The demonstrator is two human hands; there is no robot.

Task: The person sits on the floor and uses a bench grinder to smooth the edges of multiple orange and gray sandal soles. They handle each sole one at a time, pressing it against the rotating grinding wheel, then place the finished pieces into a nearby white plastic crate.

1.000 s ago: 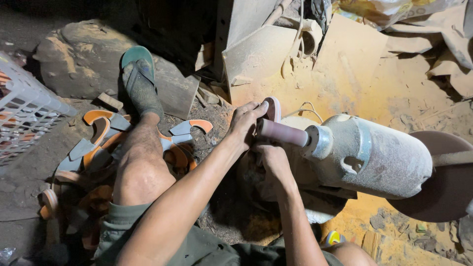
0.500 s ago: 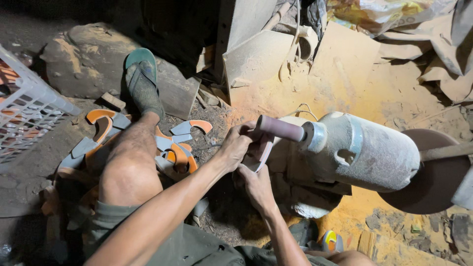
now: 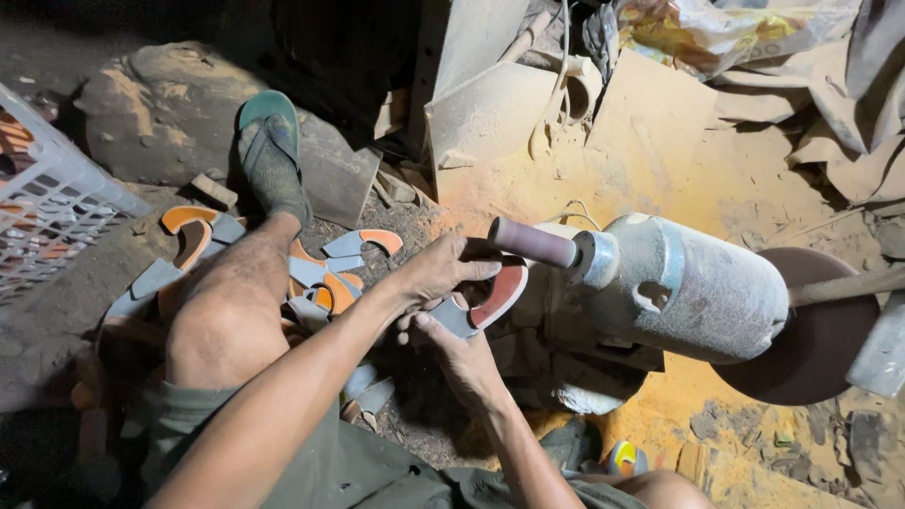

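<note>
Both my hands hold one curved sole piece point(image 3: 495, 294), orange on one face and grey on the other, just below the pink sanding drum point(image 3: 533, 242) of a dusty grey motor point(image 3: 698, 287). My left hand point(image 3: 438, 273) grips its upper side. My right hand point(image 3: 462, 353) supports it from underneath. The piece sits slightly under the drum; contact cannot be told.
Several similar orange and grey cut pieces point(image 3: 320, 273) lie on the ground by my left leg point(image 3: 231, 302). A white plastic crate point(image 3: 47, 203) stands at the left. A brown disc point(image 3: 811, 330) is on the motor's far end. Orange dust covers the boards point(image 3: 650, 141) behind.
My hands have lowered the sole piece from the drum's tip to below it and turned it, so its orange face now shows.
</note>
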